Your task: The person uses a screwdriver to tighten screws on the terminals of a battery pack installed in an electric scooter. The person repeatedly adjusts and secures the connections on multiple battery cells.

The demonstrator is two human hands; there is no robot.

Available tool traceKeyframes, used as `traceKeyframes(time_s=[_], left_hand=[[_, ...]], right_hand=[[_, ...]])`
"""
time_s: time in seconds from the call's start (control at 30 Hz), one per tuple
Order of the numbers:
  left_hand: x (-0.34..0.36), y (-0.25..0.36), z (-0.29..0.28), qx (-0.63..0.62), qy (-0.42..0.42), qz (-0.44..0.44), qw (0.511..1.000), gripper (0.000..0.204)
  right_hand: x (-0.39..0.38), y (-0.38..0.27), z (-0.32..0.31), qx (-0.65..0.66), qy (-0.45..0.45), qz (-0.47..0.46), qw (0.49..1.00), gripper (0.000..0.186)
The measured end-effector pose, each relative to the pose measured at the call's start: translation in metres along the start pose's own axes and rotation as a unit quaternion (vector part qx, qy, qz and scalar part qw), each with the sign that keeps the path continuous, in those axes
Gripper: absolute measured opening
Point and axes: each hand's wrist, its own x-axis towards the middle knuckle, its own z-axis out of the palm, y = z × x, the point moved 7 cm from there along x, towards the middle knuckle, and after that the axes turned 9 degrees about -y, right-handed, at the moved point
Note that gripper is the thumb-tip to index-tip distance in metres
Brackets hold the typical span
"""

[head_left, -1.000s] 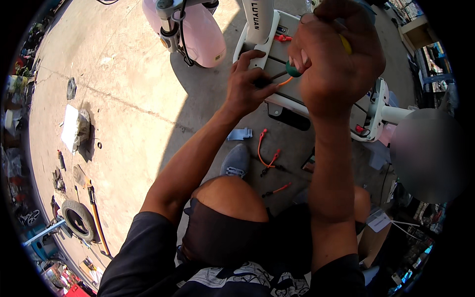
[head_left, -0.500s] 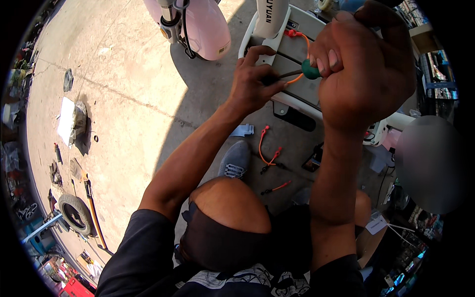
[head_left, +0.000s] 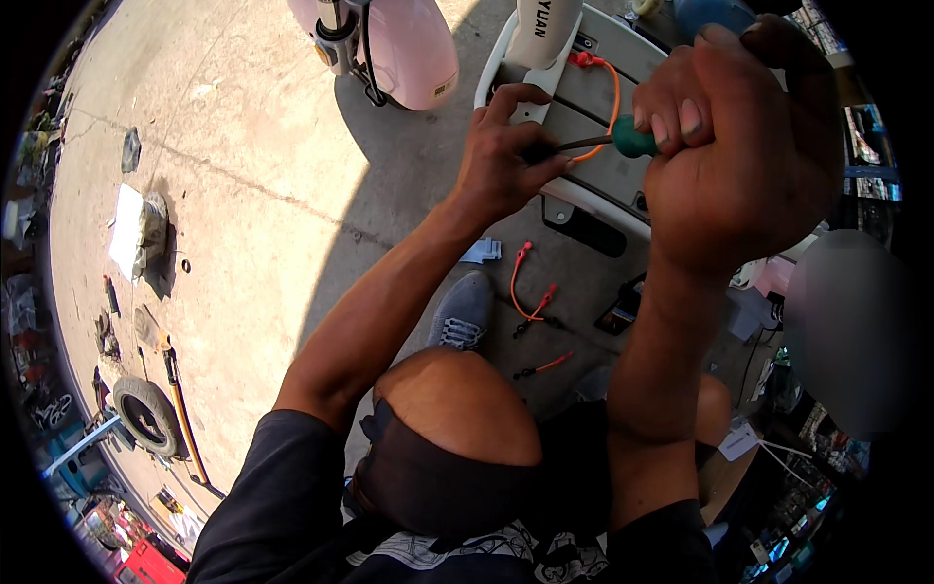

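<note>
Gripping green-handled screwdriver (head_left: 623,139) in right hand (head_left: 739,156), fingers curled tight | left hand (head_left: 506,161) fingers pinching its shaft | white scooter deck (head_left: 603,165) open, orange wires (head_left: 530,292) loose on floor, work unfinished

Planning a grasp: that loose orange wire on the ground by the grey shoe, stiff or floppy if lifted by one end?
Probably floppy: the orange wire lies in a loose curve on the concrete, so it should droop. It looks thin, so likely light. Its dark end connectors may swing or snag on the smaller wire nearby.
</note>
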Motion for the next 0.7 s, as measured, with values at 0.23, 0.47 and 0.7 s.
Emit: traceKeyframes(time_s=[0.23,0.47,0.7], left_hand=[[0.0001,-0.0004,-0.0004,0.001,0.003,-0.005,1.0,0.022],[-0.0007,0.0001,-0.0008,-0.012,0.004,-0.003,1.0,0.021],[-0.0015,-0.001,0.0011,-0.014,-0.014,-0.041,0.999,0.021]], right_hand=[[0.0006,-0.0021,0.004,0.017,0.047,0.055,0.997,0.016],[-0.0008,0.0002,0.0,0.017,0.01,0.004,1.0,0.016],[0.0001,-0.0015,0.0006,0.053,0.035,0.05,0.997,0.017]])
